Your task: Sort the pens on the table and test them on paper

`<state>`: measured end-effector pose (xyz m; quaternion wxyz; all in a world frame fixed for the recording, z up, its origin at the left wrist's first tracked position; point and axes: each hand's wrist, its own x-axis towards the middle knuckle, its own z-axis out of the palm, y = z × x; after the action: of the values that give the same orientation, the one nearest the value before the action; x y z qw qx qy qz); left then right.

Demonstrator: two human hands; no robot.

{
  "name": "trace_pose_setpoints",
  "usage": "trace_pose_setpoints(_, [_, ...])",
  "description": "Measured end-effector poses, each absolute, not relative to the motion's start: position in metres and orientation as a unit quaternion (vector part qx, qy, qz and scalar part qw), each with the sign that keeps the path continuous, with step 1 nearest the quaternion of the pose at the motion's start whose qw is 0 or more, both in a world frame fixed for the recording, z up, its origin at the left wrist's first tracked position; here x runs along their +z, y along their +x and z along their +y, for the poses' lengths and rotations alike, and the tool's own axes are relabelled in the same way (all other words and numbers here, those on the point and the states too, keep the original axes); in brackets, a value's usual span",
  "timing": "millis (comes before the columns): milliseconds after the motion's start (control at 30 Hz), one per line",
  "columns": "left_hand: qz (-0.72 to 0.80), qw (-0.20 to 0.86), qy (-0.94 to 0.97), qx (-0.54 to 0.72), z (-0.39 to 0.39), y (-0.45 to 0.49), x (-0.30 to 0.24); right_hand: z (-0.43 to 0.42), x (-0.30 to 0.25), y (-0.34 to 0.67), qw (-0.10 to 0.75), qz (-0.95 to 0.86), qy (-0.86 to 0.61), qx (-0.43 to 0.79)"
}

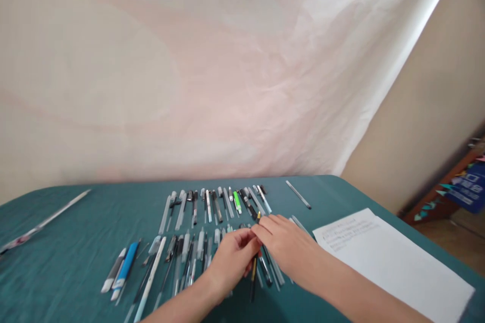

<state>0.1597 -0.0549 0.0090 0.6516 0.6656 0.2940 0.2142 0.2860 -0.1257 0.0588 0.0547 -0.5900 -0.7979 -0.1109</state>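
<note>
Both of my hands meet over the near row of pens on the teal table [76, 262]. My left hand [231, 257] and my right hand [282, 245] have their fingers curled together round a thin black and yellow pen [254, 272] that points away from me. Its tip shows just above my right fingers. Several pens [182, 257] lie in a near row under and left of my hands. A second row of several pens [212, 204], one of them green [237, 202], lies further back.
A white sheet of paper [394, 262] with faint writing lies at the right. A single pen [298, 195] lies apart at the back right. A long pale stick [45, 222] lies at the far left. A white cloth [212, 60] hangs behind the table.
</note>
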Motion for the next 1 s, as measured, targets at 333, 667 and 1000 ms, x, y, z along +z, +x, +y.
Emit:
trace_pose_setpoints(333, [0.104,0.274,0.934,0.203,-0.081,0.150,0.015,-0.150,0.017,0.397,0.197,-0.688,-0.697,-0.035])
trace_pose_setpoints(667, [0.056,0.109,0.979,0.165,-0.078,0.153,-0.002,-0.170,-0.005,0.473,0.271,-0.678,-0.653,0.201])
trace_pose_setpoints(1000, [0.056,0.090,0.984,0.143,-0.080,0.155,0.000,-0.150,-0.016,0.478,0.323,-0.637,-0.674,0.189])
